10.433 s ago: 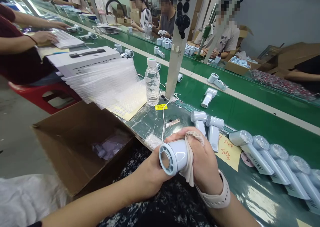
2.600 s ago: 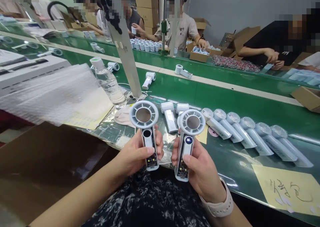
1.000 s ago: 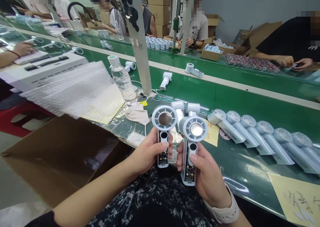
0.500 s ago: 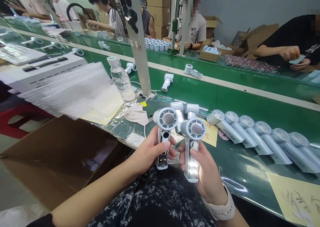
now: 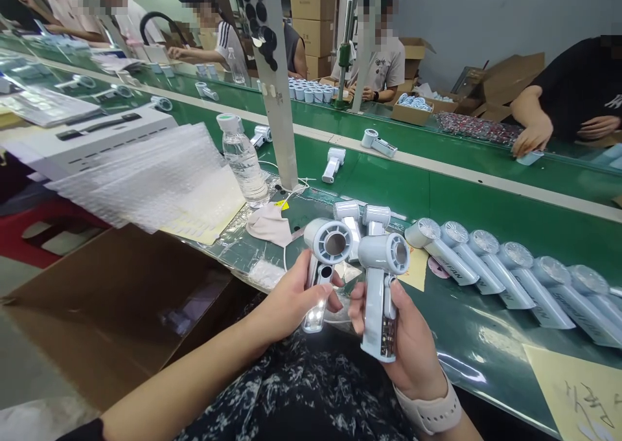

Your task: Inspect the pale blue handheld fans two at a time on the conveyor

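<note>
My left hand (image 5: 291, 302) grips a pale blue handheld fan (image 5: 326, 263) by its handle, the round head tilted up and a white light glowing low on the handle. My right hand (image 5: 405, 344) holds a second pale blue handheld fan (image 5: 381, 292) upright, its head turned sideways and dark circuitry showing through the handle's base. The two fans are close together but apart, above my lap and the belt's near edge. A pale band circles my right wrist.
Several fans (image 5: 500, 279) lie in a row on the green assembly belt (image 5: 486, 214) at right, and two more (image 5: 347, 224) stand behind my hands. Nearby are a beige cloth (image 5: 269, 226), a water bottle (image 5: 243, 162), bubble wrap (image 5: 146, 175) and an open cardboard box (image 5: 107, 305). Co-workers sit across the belt.
Both fans have rotated, their heads now turned to the right. The white glow has moved from the right fan's handle to the left fan's. A co-worker's hand at far right has moved down.
</note>
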Demonstrator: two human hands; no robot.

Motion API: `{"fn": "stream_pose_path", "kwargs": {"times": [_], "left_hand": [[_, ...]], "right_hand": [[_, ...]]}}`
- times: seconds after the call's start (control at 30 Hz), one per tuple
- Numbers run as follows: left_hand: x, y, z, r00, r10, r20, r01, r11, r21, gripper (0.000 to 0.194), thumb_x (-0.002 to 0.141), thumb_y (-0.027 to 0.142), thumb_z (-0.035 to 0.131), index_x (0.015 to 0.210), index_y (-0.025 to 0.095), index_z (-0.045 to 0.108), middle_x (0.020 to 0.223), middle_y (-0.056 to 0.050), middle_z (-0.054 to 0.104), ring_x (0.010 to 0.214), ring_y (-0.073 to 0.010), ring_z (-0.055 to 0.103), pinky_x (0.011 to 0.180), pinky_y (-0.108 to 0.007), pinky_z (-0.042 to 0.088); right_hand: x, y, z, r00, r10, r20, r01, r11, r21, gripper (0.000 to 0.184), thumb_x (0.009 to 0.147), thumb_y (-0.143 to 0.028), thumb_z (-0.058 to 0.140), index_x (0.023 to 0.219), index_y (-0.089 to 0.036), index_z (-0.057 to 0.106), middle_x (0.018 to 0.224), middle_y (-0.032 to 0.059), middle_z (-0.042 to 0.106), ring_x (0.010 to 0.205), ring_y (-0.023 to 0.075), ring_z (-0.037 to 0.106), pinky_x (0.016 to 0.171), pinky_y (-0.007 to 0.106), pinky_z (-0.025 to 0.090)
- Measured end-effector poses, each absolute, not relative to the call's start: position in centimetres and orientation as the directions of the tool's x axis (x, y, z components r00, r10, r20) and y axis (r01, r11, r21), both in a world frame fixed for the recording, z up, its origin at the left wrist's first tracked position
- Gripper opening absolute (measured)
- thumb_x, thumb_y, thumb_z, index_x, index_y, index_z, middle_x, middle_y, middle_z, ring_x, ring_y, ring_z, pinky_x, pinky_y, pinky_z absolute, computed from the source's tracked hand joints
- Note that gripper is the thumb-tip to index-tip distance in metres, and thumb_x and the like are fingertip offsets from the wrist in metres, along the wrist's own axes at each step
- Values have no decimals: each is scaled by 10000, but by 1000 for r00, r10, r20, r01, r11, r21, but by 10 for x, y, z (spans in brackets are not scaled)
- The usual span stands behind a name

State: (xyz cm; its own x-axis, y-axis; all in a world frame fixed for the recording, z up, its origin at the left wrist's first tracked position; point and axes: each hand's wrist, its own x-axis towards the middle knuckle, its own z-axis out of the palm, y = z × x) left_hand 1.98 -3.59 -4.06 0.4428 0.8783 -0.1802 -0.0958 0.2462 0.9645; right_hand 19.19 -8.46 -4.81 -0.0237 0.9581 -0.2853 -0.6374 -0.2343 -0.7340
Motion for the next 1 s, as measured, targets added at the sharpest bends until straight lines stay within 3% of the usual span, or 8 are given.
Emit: {"fn": "stream_pose_path", "kwargs": {"times": [0.13, 0.27, 0.43, 0.57, 0.83, 1.0], "left_hand": [[21, -38, -38, 383, 902, -200, -50, 236, 970, 445, 816, 427, 728, 1083, 210, 445, 930, -27, 652, 688, -184, 638, 636, -318, 500], [17, -42, -40, 430, 885, -175, -157, 265, 951, 390, 922, 573, 523, 1083, 231, 427, 867, -27, 685, 599, -194, 646, 551, -320, 497], [16, -44, -40, 504, 857, -107, -286, 282, 916, 427, 864, 499, 652, 1103, 232, 420, 942, -42, 688, 723, -223, 693, 656, -348, 540], [20, -47, -42, 462, 884, -77, -387, 279, 879, 515, 811, 474, 730, 1156, 212, 453, 830, -8, 640, 653, -144, 603, 607, -250, 481], [22, -49, -48, 592, 804, -54, -446, 383, 809, 333, 912, 532, 542, 964, 227, 422, 677, 2, 628, 395, -134, 563, 377, -225, 449], [22, -49, -41, 549, 830, -101, -388, 360, 848, 437, 860, 554, 642, 1055, 212, 454, 656, 1, 629, 431, -126, 561, 410, -206, 423]], "right_hand": [[192, -85, -51, 16, 929, -369, -703, -252, -665, 408, 777, -550, 782, 980, -197, 755, 922, 61, 783, 803, 214, 712, 745, 334, 597], [192, -89, -52, -27, 943, -331, -714, -250, -654, 317, 807, -494, 781, 983, -232, 770, 974, 57, 792, 854, 255, 727, 783, 397, 594], [192, -90, -46, 17, 951, -309, -694, -211, -688, 288, 803, -474, 786, 938, -220, 773, 983, 78, 797, 864, 270, 735, 786, 410, 597], [191, -90, -42, 17, 954, -299, -702, -202, -683, 310, 775, -483, 805, 933, -217, 783, 895, 75, 795, 861, 296, 736, 800, 445, 598], [190, -93, -41, -17, 953, -302, -704, -225, -673, 270, 800, -462, 791, 891, -209, 804, 867, 64, 790, 790, 244, 720, 759, 382, 602], [193, -93, -41, -36, 949, -312, -700, -247, -670, 281, 810, -459, 762, 933, -209, 799, 876, 74, 769, 825, 268, 690, 794, 423, 580]]}}
